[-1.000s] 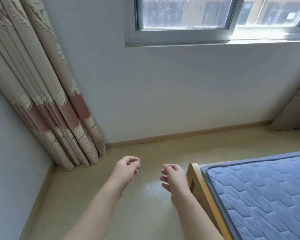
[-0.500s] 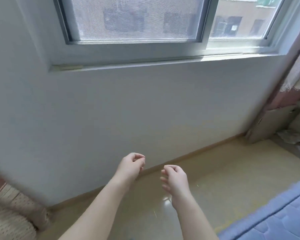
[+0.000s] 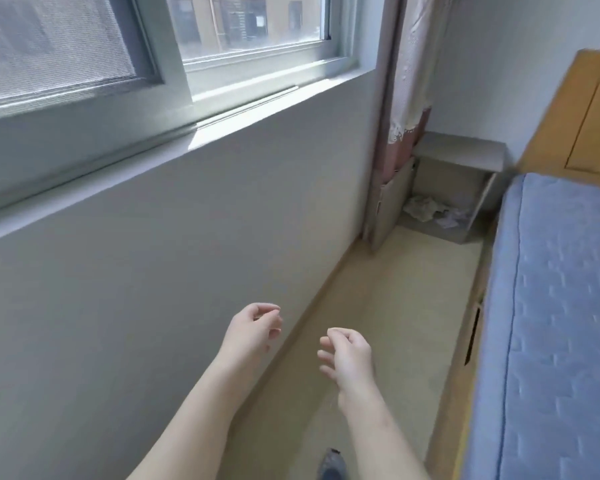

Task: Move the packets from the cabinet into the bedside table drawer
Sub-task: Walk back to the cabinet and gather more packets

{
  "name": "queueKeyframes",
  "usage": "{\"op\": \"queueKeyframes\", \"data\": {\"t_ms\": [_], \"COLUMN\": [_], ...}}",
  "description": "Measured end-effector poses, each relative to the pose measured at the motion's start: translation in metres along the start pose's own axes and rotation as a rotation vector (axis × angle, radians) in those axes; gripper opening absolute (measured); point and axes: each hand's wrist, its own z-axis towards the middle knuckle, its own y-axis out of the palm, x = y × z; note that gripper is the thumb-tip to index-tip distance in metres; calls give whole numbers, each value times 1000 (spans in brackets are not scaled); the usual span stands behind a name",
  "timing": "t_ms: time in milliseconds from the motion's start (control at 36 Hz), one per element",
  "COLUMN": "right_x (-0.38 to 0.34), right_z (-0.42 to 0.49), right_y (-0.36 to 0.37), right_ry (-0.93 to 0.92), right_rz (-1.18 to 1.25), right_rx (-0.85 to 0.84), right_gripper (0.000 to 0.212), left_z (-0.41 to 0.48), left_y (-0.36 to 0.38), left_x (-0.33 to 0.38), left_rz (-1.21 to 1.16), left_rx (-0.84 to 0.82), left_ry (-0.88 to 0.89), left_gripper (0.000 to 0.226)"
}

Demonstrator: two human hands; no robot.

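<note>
Packets (image 3: 422,207): crumpled pale stuff lying on bottom of open cabinet (image 3: 461,152), far corner, under curtain (image 3: 409,64), next to bed head. Cabinet door (image 3: 394,209) swung out toward wall. Drawer: can't make it out from here.

Left hand (image 3: 253,329) and right hand (image 3: 349,353) both out front, fingers loosely curled, nothing in either, well apart from cabinet.

Step, my guess: walk down narrow strip between wall and bed (image 3: 551,306). Tip: get right up close and crouch before reaching. Pinch flimsy packets gently and mind that door edge.
</note>
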Motion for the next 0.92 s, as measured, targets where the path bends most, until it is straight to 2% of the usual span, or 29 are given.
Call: {"op": "queueKeyframes", "data": {"t_ms": [278,556,778,917], "right_x": [-160,-243,-357,-400], "right_z": [199,377,529,594], "right_y": [-19,-51,-64,-96], "right_ry": [-82,-50,-105,-92], "right_rz": [64,109,120,158], "right_rx": [178,336,410,480], "right_gripper": [15,14,14,14], "left_z": [191,367,523,580], "left_y": [127,250,357,437], "left_x": [122,192,281,320], "left_rz": [6,31,68,124], "left_rx": [-182,-323,-433,-529], "left_ry": [10,12,69,56], "left_gripper": [12,13,13,15]}}
